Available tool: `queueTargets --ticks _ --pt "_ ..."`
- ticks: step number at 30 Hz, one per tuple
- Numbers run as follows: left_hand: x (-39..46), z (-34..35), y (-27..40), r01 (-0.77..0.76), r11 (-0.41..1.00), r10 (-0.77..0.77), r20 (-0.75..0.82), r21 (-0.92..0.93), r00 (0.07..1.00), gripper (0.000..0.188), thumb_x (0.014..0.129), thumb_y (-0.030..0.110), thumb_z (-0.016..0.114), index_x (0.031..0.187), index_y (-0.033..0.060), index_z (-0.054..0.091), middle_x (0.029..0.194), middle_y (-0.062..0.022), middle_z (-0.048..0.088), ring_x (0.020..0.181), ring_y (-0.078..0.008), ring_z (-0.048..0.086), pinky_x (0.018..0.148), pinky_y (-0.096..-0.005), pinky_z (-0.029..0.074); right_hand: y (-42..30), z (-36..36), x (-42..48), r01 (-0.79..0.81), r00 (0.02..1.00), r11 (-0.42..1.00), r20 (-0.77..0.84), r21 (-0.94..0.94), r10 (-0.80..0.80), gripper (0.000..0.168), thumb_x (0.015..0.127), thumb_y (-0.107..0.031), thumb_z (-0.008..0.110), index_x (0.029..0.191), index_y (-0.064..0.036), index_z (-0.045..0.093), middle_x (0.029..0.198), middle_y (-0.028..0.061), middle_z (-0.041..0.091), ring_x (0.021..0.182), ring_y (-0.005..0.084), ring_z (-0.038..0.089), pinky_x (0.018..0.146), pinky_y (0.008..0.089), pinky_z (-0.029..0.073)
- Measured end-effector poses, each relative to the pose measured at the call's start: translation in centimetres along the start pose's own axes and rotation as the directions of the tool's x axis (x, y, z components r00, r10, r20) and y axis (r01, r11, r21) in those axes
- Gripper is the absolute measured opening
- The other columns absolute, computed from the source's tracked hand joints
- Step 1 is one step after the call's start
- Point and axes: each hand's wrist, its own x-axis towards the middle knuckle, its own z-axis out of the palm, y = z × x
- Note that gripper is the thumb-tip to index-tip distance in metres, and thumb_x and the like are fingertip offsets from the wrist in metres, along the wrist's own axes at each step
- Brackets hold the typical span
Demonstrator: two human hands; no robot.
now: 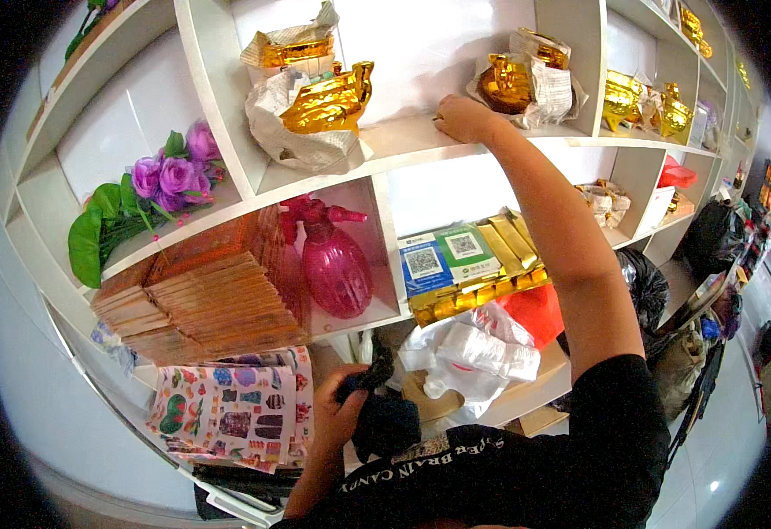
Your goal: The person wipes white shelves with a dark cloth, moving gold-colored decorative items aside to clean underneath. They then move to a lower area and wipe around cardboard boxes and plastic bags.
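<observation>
My right hand (465, 120) reaches up to a white shelf board (392, 135), its fingers curled near the surface. Whether it grips something small cannot be made out. Just right of it sit shiny gold ornaments (510, 82) partly wrapped in printed paper (553, 86). More gold ornaments (329, 99), also in crumpled printed paper (273, 122), stand to the left on this shelf. Low in the view, my left hand (339, 403) is closed around a black object (379, 370) whose kind is unclear.
Below are a pink pump spray bottle (337, 271), stacked brown paper bundles (220, 311), printed code cards (442, 258) on gold packets (478, 294) and white plastic bags (471, 357). Purple artificial flowers (177, 172) lie left, above patterned paper sheets (240, 410). Black bags (716, 228) stand right.
</observation>
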Motion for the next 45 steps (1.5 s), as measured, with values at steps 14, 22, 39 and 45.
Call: queueTargets --ticks 14,22,39,45 --pt "-1.7 -3.4 -1.7 0.057 0.996 -0.066 -0.133 -0.068 0.989 0.021 0.071 0.003 0.05 0.092 -0.0009 0.055 0.085 -0.0076 0.055 0.078 -0.015 0.052 0.071 -0.0267 0.041 -2.1 2.2 5.6 -0.262 0.957 0.946 -0.075 0.19 0.28 0.025 0.078 -0.012 0.042 0.094 -0.002 0.059 0.107 0.0163 0.054 0.097 0.0328 0.053 0.081 0.0452 0.042" --pt "-1.7 -3.7 -1.4 0.107 0.992 -0.113 -0.109 -0.061 0.988 0.024 0.071 0.002 0.05 0.094 -0.0009 0.054 0.089 -0.0066 0.054 0.076 -0.014 0.051 0.07 -0.0262 0.041 0.6 1.4 2.8 -0.297 0.93 0.936 -0.165 0.188 0.328 0.028 0.076 -0.017 0.045 0.092 0.001 0.058 0.096 0.0191 0.058 0.09 0.0341 0.055 0.079 0.0434 0.043" --pt "-1.5 -0.5 -1.9 0.008 0.996 -0.02 -0.133 -0.09 0.991 0.022 0.075 0.01 0.052 0.093 -0.0021 0.053 0.084 -0.0072 0.053 0.074 -0.0149 0.05 0.068 -0.0271 0.04 -7.5 -1.1 0.7 -0.108 0.806 0.871 -0.471 0.479 0.359 0.037 0.07 -0.022 0.059 0.102 -0.005 0.054 0.099 0.0168 0.054 0.09 0.0308 0.053 0.077 0.0383 0.044" --pt "-1.1 5.4 -0.2 0.124 0.989 -0.145 -0.348 -0.082 0.926 0.027 0.079 0.016 0.046 0.098 -0.0029 0.05 0.086 -0.0066 0.052 0.074 -0.0148 0.049 0.067 -0.0253 0.04 -15.8 3.5 -19.7 0.445 0.836 0.427 -0.535 0.788 0.117 0.015 0.075 -0.015 0.058 0.086 -0.005 0.055 0.082 0.0115 0.057 0.074 0.0281 0.057 0.065 0.0353 0.046"
